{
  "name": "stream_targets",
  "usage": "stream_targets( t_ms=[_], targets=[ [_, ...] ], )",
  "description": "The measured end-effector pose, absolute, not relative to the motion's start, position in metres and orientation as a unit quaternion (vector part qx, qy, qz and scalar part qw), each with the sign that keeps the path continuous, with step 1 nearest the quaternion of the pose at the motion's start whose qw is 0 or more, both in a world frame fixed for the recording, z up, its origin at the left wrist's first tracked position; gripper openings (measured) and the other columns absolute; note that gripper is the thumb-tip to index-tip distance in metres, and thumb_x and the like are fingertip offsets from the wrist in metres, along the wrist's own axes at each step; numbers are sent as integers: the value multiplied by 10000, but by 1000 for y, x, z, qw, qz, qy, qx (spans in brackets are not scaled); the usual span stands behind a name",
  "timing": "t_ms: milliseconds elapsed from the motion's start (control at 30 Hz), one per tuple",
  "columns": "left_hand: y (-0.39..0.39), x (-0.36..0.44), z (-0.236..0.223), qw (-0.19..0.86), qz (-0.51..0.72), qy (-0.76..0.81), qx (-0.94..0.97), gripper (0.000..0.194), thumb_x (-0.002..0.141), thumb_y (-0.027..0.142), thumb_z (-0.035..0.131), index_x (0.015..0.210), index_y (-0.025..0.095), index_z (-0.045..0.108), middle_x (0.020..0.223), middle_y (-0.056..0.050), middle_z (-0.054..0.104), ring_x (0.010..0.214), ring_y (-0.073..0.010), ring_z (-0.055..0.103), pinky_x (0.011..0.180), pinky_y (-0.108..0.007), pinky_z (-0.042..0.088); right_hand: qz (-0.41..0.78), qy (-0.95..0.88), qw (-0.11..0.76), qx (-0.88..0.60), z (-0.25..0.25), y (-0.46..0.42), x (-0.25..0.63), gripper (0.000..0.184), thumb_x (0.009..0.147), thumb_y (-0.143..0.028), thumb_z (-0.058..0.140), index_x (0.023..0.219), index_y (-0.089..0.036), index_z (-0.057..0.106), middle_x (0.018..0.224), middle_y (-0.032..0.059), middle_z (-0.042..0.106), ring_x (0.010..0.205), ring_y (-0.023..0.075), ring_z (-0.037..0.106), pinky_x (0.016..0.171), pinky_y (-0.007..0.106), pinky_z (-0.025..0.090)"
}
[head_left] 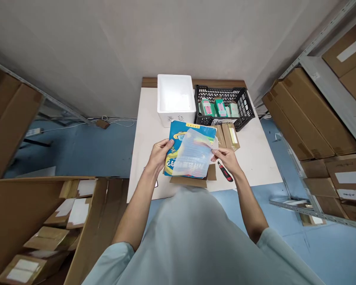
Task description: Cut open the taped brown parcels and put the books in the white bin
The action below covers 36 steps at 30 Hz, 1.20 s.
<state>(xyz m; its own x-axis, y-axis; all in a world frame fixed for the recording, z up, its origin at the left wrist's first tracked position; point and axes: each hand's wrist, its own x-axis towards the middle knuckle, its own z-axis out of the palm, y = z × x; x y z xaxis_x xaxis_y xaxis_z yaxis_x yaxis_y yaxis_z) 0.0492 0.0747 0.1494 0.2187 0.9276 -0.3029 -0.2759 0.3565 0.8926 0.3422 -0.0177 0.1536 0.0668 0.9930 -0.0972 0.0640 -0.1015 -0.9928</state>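
My left hand (pixel 159 154) grips the left edge of a blue picture book (pixel 175 128) with a planet on its cover, thumb on top. A translucent whitish sheet (pixel 192 156) with faint print lies over the book. Its right edge is pinched in the fingers of my right hand (pixel 228 158). Both are held above an open cardboard box (pixel 185 181), whose flaps show below the book and whose inside is hidden. Just below my right hand, a red and black utility knife (pixel 225 172) rests on the white table (pixel 250 158).
At the back of the table stand a white foam box (pixel 176 118) and a black plastic crate (pixel 246 111) holding green boxes. Small taped cartons (pixel 230 136) sit before the crate. A large carton (pixel 86 237) of parcels is at lower left. Shelves (pixel 311 114) with cartons line the right.
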Motion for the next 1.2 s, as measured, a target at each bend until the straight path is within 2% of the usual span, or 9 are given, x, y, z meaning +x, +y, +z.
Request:
stream_targets(
  t_ms=[233,433,600,700,800,900,1000,1100,1200],
  targets=[
    [64,51,182,628,415,474,456,712,583,759,1061,959,172,912,936,-100,877,937,-348,841,855,-436,695,558,-387,528,-510,119,4,355,655,628,-819,983,690,-242,679,611,-29,668,555,135,604,581,278,554],
    [66,49,190,438,477,522,554,522,754,677,992,1003,221,938,1082,-87,881,1038,-304,807,934,-417,663,497,-389,577,-519,126,9,388,592,767,-789,929,784,-235,723,645,-31,666,584,140,629,625,278,595],
    [79,26,190,280,503,566,590,302,840,526,951,964,253,927,970,-47,822,971,-235,767,908,-362,626,393,-475,581,-531,136,1,409,443,875,-667,882,955,-236,820,1118,63,790,922,215,749,729,317,658],
    [83,17,198,243,528,560,590,252,876,490,933,961,253,918,961,-43,799,954,-225,750,870,-350,613,357,-571,510,-535,130,-9,390,305,953,-530,829,1009,-231,821,1365,105,751,1155,253,749,815,328,667],
    [82,17,210,229,547,551,587,239,904,484,916,952,250,912,954,-52,799,951,-234,743,851,-361,610,316,-708,350,-525,114,-19,354,108,1024,-281,725,1045,-228,816,1442,119,762,1282,275,726,1050,405,635],
    [78,23,223,221,556,546,586,213,922,462,900,980,258,913,975,-54,813,966,-239,741,861,-378,615,292,-793,124,-520,89,-24,319,182,1019,-120,685,1113,-194,822,1409,145,801,1374,307,696,1158,428,569],
    [76,25,234,222,559,531,597,175,942,434,885,999,271,912,992,-47,811,971,-232,741,857,-373,618,312,-795,-26,-520,68,-23,295,135,1042,-173,749,1136,-169,846,1287,164,846,1285,313,761,1091,384,584],
    [75,22,243,230,556,512,613,178,958,440,877,1024,279,911,999,-44,801,967,-225,734,818,-357,613,323,-787,-50,-523,70,-21,292,253,994,-308,880,1212,-183,864,1282,157,861,1220,321,806,1008,356,617],
    [74,18,249,243,514,489,661,216,986,483,848,1029,282,914,1005,-42,796,938,-217,714,779,-347,601,278,-772,69,-568,110,-20,308,351,1082,-367,783,1378,-180,814,1358,164,839,1275,317,789,1090,400,614]
  ],
)
